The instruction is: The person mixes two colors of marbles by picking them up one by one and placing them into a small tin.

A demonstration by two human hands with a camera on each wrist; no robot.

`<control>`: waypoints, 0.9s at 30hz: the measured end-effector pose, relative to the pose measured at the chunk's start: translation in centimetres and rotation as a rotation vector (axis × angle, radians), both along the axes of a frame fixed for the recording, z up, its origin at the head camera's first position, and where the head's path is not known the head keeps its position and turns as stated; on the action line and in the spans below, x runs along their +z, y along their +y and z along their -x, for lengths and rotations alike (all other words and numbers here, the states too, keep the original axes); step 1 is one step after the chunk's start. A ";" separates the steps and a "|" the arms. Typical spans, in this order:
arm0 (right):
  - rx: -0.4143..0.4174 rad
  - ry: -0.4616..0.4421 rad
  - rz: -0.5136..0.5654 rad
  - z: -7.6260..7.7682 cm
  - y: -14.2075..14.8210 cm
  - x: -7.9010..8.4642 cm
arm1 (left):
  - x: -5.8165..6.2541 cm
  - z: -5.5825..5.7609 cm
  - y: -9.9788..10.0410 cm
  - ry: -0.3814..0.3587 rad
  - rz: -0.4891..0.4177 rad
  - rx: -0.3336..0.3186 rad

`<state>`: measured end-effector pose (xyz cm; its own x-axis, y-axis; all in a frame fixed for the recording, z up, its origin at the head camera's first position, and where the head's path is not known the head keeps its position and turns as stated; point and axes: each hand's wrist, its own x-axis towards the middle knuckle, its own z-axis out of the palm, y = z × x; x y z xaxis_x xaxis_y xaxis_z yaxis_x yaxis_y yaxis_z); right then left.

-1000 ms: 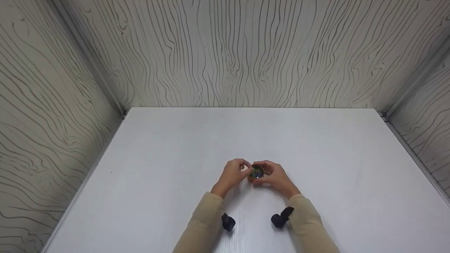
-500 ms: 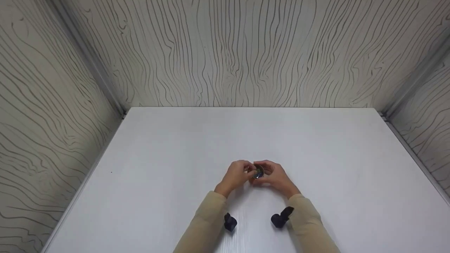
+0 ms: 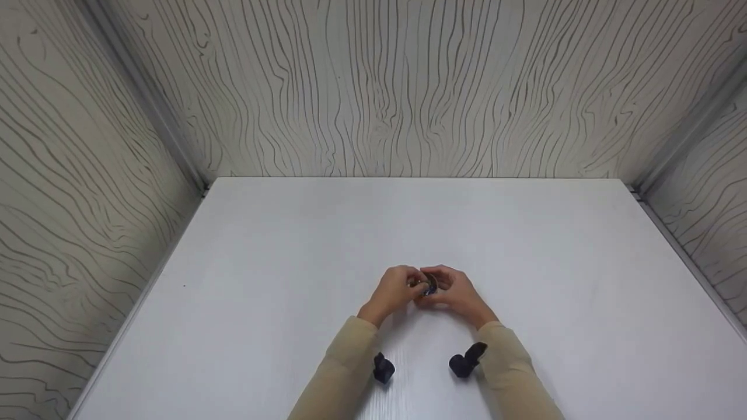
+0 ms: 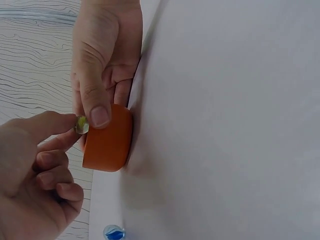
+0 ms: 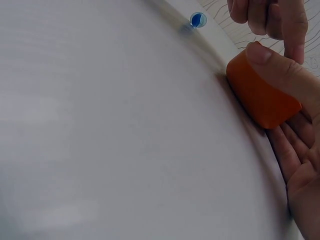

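A small orange bowl stands on the white table, gripped at its side by my right hand, the thumb on the near wall. Glassy colours gleam inside the bowl in the head view, but its contents are mostly hidden. Between the thumb and index finger of my left hand is a clear marble with a yellow-green core, held right at the bowl's rim. That hand's other fingers are curled. A clear marble with a blue swirl lies on the table, apart from the bowl, on the left hand's side.
The white tabletop spreads around both hands. Behind it rises a wood-grain panel, with similar panels at the left and right. A black wrist camera sits by the left sleeve, another black camera by the right.
My left hand has shifted slightly right, so its fingers now cover more of the bowl's opening. The right hand and the bowl have stayed nearly in place.
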<state>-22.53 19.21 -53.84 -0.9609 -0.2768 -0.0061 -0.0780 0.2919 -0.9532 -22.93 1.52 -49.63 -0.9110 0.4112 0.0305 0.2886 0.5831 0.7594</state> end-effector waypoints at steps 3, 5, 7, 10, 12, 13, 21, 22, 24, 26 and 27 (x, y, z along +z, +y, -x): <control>0.002 0.001 0.003 0.0 0.0 0.1 | 0.0 0.0 0.0 0.002 -0.002 -0.006; 0.003 0.004 -0.002 0.0 0.0 0.1 | 0.0 0.0 0.0 0.006 -0.004 -0.011; 0.002 0.005 0.000 0.0 0.0 0.1 | 0.0 -0.1 0.0 0.009 -0.006 -0.017; 0.006 0.000 -0.004 0.0 0.0 0.0 | 0.0 -0.1 0.1 0.024 0.002 -0.024; 0.003 -0.008 -0.002 0.0 -0.1 0.0 | 0.0 -0.2 0.1 0.027 0.006 -0.024; 0.002 -0.011 -0.002 0.0 -0.1 -0.1 | 0.0 -0.2 0.0 0.030 0.007 -0.023; -0.009 0.000 -0.028 0.0 -0.1 -0.1 | 0.1 -0.2 -0.1 0.005 -0.005 0.007; -0.014 -0.003 -0.031 0.0 -0.1 -0.1 | 0.1 -0.2 -0.1 0.002 -0.006 0.008; -0.019 -0.001 -0.036 0.0 -0.2 -0.1 | 0.1 -0.2 -0.2 -0.004 -0.006 0.013; -0.015 0.005 -0.033 0.1 -0.1 -0.1 | 0.1 -0.2 -0.2 -0.010 -0.007 0.018; -0.012 0.008 -0.031 0.1 -0.1 -0.1 | 0.2 -0.3 -0.2 -0.015 -0.007 0.020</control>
